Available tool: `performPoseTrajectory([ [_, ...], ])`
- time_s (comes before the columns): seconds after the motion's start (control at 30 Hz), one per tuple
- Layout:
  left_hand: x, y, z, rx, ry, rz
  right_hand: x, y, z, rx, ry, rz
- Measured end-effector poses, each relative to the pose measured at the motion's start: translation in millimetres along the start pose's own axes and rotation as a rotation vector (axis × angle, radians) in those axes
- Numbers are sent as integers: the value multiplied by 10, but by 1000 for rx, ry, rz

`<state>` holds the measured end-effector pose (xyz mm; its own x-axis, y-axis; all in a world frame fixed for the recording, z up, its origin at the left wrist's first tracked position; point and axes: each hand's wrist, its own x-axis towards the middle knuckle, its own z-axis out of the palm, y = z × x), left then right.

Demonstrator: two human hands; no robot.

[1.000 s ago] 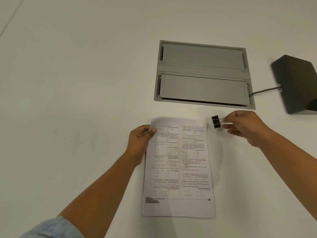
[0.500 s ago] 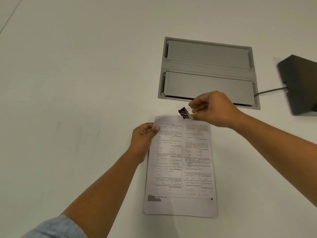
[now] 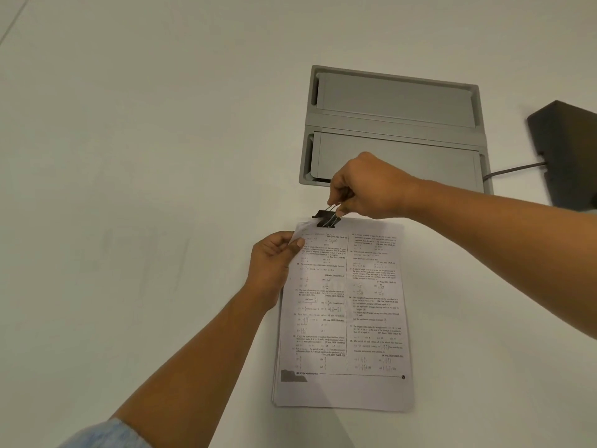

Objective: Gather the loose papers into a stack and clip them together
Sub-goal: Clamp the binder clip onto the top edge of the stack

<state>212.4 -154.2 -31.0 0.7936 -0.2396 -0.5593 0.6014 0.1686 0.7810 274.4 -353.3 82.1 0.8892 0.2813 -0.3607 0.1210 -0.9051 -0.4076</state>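
A stack of printed papers (image 3: pixel 345 312) lies on the white table, long side running away from me. My left hand (image 3: pixel 274 263) grips the stack's top left corner, thumb on the top sheet, and that corner is lifted slightly. A black binder clip (image 3: pixel 328 218) sits at the stack's top edge near the left corner, its jaws spread over the paper edge. My right hand (image 3: pixel 365 187) pinches the clip's silver wire handles from above and behind.
A grey metal cable hatch (image 3: pixel 394 124) with two lids is set into the table just beyond the papers. A dark box (image 3: pixel 563 153) with a cable stands at the right edge. White tabletop (image 3: pixel 129 189) spreads to the left.
My right hand carried the binder clip from the right of the papers leftward to the stack's top edge near the left corner. My left hand stayed on the corner.
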Motion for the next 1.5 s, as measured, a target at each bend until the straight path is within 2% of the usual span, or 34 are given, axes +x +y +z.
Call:
performPoseTrajectory([
  [0.27,2,-22,-8,29,-1,29,165,-26,92,-3,-153,22],
  [0.37,2,-22,12,32,5,25,126,116,118,145,-194,73],
  [0.43,-2,2,3,5,6,30,35,271,181,288,-214,180],
  [0.5,6,-1,-24,-17,-11,33,-146,507,334,437,-140,341],
  [0.6,-4,-24,-51,-51,-31,21,-547,837,647,789,146,555],
  [0.67,-18,-22,-55,-82,-24,7,-828,891,835,1049,262,647],
  [0.8,-82,-29,-52,-163,-16,-28,-1258,692,1175,1226,193,663],
  [0.9,-196,-76,-15,-105,29,-28,-1444,480,1451,1207,305,684],
  [1.0,-379,-172,0,126,118,36,-1533,324,1664,1192,473,747],
  [1.1,-555,-250,-43,407,198,97,-1547,225,1730,1173,520,764],
  [1.2,-674,-268,-123,611,207,139,-1525,174,1671,1101,527,703],
  [1.27,-744,-298,-184,781,191,186,-1537,182,1674,904,540,653],
  [1.4,-982,-431,-255,1114,117,320,-1721,212,1841,418,573,680],
  [1.5,-1094,-602,-313,1385,-25,370,-1917,200,2071,148,465,543],
])
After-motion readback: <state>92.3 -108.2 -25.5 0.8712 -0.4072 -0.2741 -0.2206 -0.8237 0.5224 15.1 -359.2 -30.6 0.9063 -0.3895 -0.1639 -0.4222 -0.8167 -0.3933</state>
